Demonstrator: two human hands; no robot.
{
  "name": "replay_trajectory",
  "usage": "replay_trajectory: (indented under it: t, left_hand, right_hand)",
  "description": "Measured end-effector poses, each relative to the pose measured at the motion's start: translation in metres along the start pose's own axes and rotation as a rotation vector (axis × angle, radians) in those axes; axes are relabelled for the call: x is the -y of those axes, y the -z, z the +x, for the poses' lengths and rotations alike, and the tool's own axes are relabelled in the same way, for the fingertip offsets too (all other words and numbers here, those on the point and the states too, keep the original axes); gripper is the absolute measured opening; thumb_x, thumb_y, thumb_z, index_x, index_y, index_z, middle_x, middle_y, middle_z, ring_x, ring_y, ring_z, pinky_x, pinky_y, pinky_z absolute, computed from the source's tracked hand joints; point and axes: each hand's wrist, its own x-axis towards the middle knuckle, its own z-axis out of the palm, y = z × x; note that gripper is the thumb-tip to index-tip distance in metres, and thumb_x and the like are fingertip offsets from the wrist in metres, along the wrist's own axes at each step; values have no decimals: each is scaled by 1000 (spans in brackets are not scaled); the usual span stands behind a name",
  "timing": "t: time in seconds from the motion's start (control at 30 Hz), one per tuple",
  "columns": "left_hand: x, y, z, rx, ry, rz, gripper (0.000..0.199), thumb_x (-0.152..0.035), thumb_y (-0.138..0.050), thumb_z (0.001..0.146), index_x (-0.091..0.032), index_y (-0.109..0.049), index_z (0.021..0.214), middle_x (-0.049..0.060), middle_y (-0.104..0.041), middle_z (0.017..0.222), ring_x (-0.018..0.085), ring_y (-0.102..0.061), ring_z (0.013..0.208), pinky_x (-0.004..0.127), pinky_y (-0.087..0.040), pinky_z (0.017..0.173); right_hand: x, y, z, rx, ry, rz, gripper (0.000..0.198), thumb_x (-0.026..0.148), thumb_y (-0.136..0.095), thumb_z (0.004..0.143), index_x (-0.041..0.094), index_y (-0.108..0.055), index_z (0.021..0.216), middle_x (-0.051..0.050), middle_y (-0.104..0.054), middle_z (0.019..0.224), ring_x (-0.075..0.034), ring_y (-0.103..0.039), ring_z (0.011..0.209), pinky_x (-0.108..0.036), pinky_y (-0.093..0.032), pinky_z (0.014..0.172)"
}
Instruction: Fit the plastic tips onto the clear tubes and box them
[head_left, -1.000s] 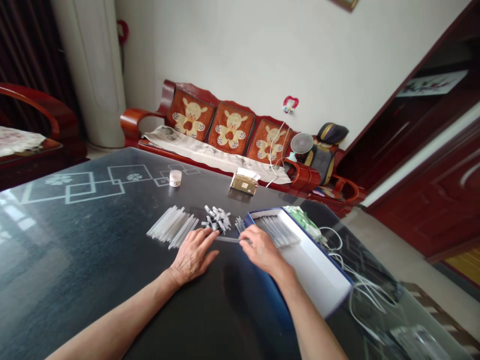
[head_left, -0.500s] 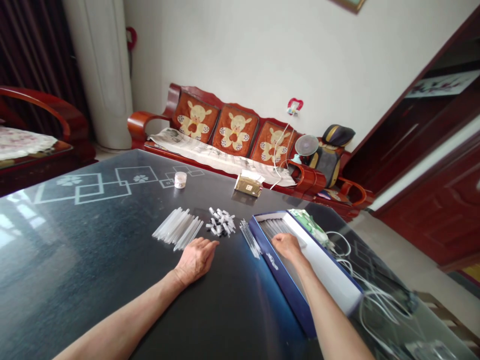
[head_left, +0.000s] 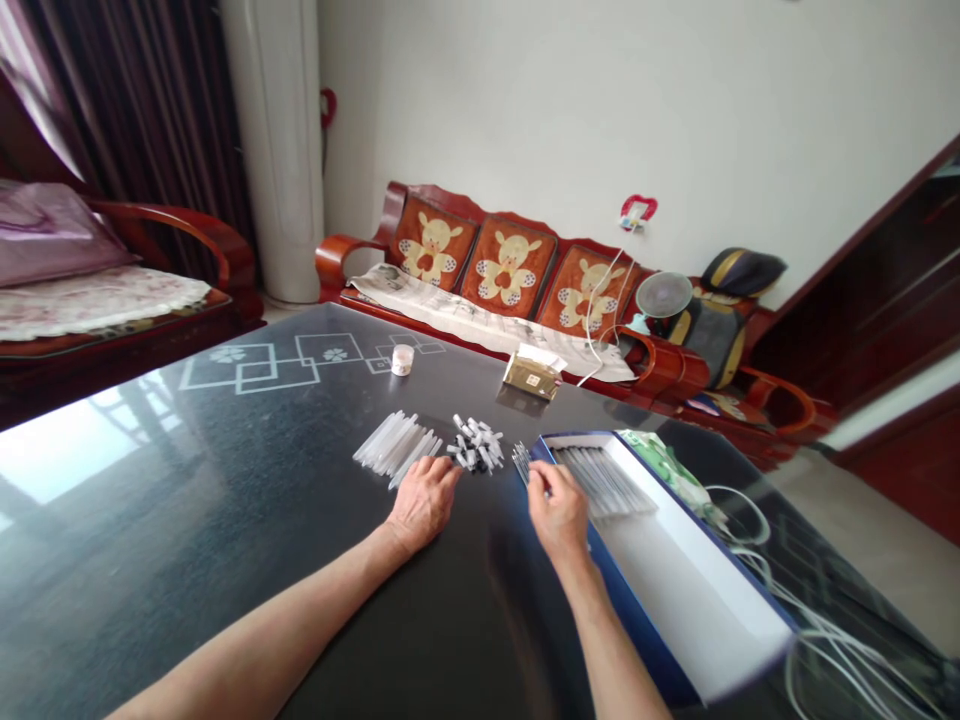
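Thin rods [head_left: 522, 462] lie in a small fan on the dark table [head_left: 225, 520], just beside the near-left corner of the blue-edged box [head_left: 675, 590], and my right hand [head_left: 559, 510] sits right over their near ends with its fingertips curled down at them — I cannot tell whether it has actually pinched one or only touches the pile. My left hand [head_left: 425, 498] lies palm down on the table a little to the left, fingers loosely spread and pointing forward, holding nothing; its fingertips end just short of a heap of small grey-and-white caps [head_left: 475, 444]. Left of that heap is a bundle of clear tubes [head_left: 396, 447], laid side by side at a slant, near my left hand but not touching it. Inside the box, at its far end, more clear tubes [head_left: 604, 478] lie packed together against the white floor of the box. Beyond the box's far edge I see a green packet [head_left: 661, 462] and loose white cables [head_left: 810, 620] trailing off to the right. Further back on the table stand a small white jar [head_left: 403, 359] and a brown carton [head_left: 532, 372] — both well apart from my hands. A red wooden sofa [head_left: 517, 275] lines the wall behind.
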Motion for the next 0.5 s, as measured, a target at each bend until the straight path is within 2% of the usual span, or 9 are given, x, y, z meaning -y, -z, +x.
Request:
replay_trajectory:
  t: [0.1, 0.2, 0.33, 0.43, 0.5]
  left_hand:
    - [1, 3, 3, 40, 93, 73, 38, -16, -38, 91, -20, -59, 122, 11, -55, 128, 27, -47, 110, 40, -41, 90]
    - [4, 4, 3, 126, 145, 134, 37, -13, -38, 88, -18, -60, 117, 13, -55, 126, 29, -45, 113, 42, -39, 91]
    - [5, 7, 0, 199, 94, 179, 30, -13, -38, 87, -17, -63, 104, 14, -60, 115, 29, -47, 108, 42, -37, 89]
    - [0, 15, -2, 198, 45, 147, 29, -16, -36, 90, -19, -64, 96, 12, -63, 98, 27, -51, 98, 41, -38, 87]
    - [-3, 19, -1, 177, 61, 125, 29, -20, -35, 93, -20, -63, 98, 10, -62, 90, 26, -53, 94, 40, -39, 85]
  right_hand:
    - [19, -34, -30, 153, -29, 88, 25, 21, -44, 87, 19, -68, 94, -8, -67, 89, -18, -64, 82, -27, -48, 77]
    - [23, -53, -49, 205, -54, 86, 27, 17, -42, 87, 19, -67, 95, -8, -66, 90, -19, -64, 85, -28, -48, 78]
    - [21, -55, -54, 208, -74, 64, 27, 15, -41, 87, 19, -67, 94, -8, -66, 91, -19, -63, 85, -27, -46, 78]
    - [22, -53, -51, 218, -77, 62, 27, 15, -42, 86, 19, -67, 94, -8, -65, 91, -18, -63, 85, -26, -46, 78]
    - [23, -53, -51, 217, -82, 60, 27, 15, -42, 86, 19, -67, 93, -7, -65, 91, -18, -63, 85, -26, -45, 78]
